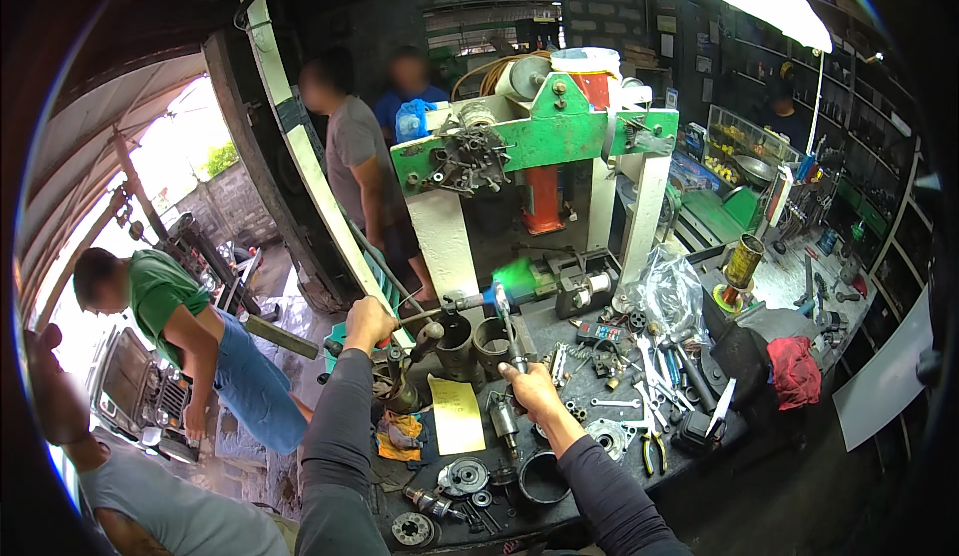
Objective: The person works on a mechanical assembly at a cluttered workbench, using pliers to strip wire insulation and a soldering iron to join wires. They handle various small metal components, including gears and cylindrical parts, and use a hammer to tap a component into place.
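Observation:
My left hand (370,324) is closed at the near end of a thin metal rod (428,313) that points right across the bench. My right hand (532,388) grips a long metal-shafted tool (512,331) by its dark lower end. The tool's upper end meets a bluish part, beside a bright green glow (515,276) whose nature I cannot make out. Below the rod stand two dark metal cylinders (457,346). A yellow paper sheet (457,416) and an orange rag (400,438) lie between my forearms.
Pliers (654,452), wrenches (614,403) and loose machine parts cover the bench to the right. A green and white press frame (529,141) rises behind. A person in a green shirt (165,301) and another in grey sleeveless clothing (180,506) are at left; others stand behind.

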Demonstrator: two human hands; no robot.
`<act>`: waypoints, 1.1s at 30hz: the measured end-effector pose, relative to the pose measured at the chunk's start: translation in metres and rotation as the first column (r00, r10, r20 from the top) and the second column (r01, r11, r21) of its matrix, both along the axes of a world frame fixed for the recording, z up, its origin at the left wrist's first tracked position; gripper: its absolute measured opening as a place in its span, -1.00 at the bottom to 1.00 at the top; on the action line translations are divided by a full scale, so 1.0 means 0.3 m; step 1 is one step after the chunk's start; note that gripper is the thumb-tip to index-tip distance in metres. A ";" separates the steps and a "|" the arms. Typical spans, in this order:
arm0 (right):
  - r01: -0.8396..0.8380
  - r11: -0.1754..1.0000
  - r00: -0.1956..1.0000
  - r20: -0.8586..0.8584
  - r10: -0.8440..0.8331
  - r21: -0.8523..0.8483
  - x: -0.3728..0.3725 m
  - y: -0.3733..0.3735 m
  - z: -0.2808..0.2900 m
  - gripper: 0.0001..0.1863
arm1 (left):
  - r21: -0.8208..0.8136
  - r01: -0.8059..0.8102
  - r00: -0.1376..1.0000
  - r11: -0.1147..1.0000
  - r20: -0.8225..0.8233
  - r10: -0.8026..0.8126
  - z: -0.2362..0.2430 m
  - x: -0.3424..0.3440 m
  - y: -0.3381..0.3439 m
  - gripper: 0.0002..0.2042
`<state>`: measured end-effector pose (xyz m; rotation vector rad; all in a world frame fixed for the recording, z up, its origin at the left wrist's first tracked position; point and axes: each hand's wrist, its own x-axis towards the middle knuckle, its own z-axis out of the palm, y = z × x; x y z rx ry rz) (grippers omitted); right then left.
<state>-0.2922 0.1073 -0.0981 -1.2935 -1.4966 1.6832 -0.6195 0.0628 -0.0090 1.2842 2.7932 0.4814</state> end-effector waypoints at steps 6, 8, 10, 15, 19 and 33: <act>0.013 1.000 1.000 -0.010 -0.013 0.004 -0.009 0.009 -0.020 -0.58 | -0.013 0.006 1.000 1.000 -0.009 -0.006 -0.005 -0.012 0.007 -0.67; 0.021 1.000 1.000 -0.013 -0.021 0.011 -0.008 0.008 -0.021 -0.55 | -0.022 0.006 1.000 1.000 -0.007 -0.006 -0.006 -0.012 0.008 -0.67; 0.029 1.000 1.000 0.003 -0.029 -0.003 -0.006 0.005 -0.017 -0.53 | -0.034 0.000 1.000 0.999 -0.002 -0.001 -0.004 -0.011 0.008 -0.68; -0.021 1.000 0.998 0.051 0.021 0.000 0.006 0.001 0.016 -0.65 | -0.041 -0.008 1.000 0.999 0.005 0.008 0.003 -0.005 0.008 -0.68; -0.025 0.999 0.995 0.093 0.027 -0.027 0.009 -0.005 0.044 -0.63 | -0.035 -0.029 0.999 0.999 0.012 0.029 -0.001 -0.007 0.007 -0.67; 0.004 1.000 0.999 0.032 -0.003 -0.022 0.002 0.003 0.013 -0.63 | -0.028 -0.004 1.000 1.000 -0.002 0.004 -0.004 -0.008 0.007 -0.67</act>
